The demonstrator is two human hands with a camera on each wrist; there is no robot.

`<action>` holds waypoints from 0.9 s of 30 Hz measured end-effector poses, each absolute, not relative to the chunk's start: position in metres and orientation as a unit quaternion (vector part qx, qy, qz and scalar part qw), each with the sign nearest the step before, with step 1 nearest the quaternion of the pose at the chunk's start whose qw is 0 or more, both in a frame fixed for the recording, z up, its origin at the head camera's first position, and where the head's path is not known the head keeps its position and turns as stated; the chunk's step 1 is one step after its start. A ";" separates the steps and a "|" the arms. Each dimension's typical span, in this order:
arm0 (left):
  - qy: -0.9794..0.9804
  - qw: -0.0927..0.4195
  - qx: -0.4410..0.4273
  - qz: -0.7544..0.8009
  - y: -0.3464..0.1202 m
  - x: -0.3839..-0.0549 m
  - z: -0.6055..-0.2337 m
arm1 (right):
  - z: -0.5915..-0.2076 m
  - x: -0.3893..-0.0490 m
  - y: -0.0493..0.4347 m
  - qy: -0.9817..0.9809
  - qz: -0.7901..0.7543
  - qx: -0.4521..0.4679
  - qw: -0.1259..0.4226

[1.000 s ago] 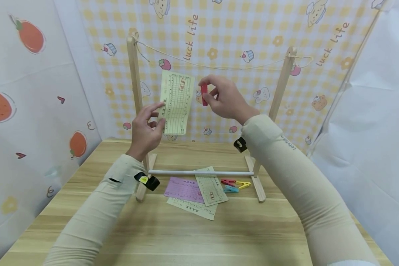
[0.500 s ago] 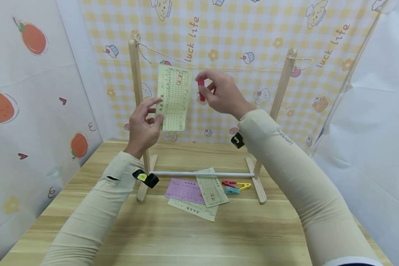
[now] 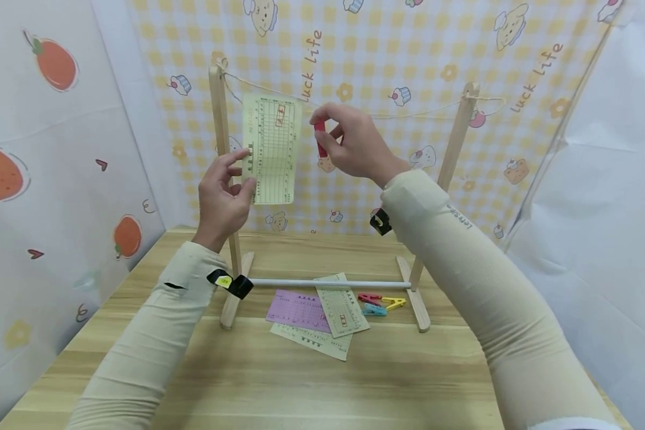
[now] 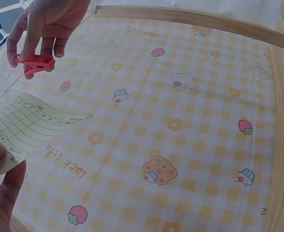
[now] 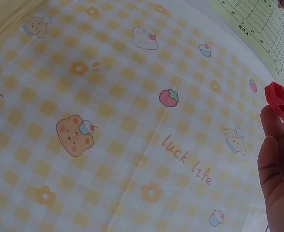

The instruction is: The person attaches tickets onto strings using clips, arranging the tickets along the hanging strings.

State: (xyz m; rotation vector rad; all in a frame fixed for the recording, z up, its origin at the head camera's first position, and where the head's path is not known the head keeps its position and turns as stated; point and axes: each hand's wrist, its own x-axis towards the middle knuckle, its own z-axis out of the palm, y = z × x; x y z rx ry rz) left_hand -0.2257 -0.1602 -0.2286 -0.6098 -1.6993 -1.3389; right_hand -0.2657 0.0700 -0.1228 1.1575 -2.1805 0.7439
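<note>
My left hand [image 3: 223,194] pinches a pale yellow-green printed receipt slip [image 3: 271,149] by its left edge, between thumb and fingers. The slip hangs upright, its top overlapping the sagging string [image 3: 403,113] in the head view; whether they touch I cannot tell. To the right of the slip, my right hand [image 3: 355,143] grips a red clothespin [image 3: 321,140] between thumb and fingers. In the left wrist view the red clothespin [image 4: 35,63] is above the slip [image 4: 25,123], apart from it. The right wrist view has the clothespin [image 5: 282,100] at its right edge.
A wooden frame with a left post [image 3: 220,119], a right post [image 3: 457,137] and a white bottom rod [image 3: 301,282] stands on the table [image 3: 301,394]. Before it lie a purple slip [image 3: 298,309], two yellowish slips, and red, yellow and blue clothespins [image 3: 374,309].
Both hands have moved up and left, carrying the slip and the red clothespin. The slip's top has risen from below the string to overlap it in view.
</note>
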 end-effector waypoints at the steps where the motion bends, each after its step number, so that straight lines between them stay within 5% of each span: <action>1: -0.680 0.431 -0.248 -0.539 -0.160 -0.225 -0.228 | -0.121 -0.265 0.070 -0.812 0.277 0.432 0.277; 27: -0.663 0.445 -0.269 -0.538 -0.161 -0.209 -0.221 | -0.095 -0.256 0.064 -0.812 0.292 0.415 0.288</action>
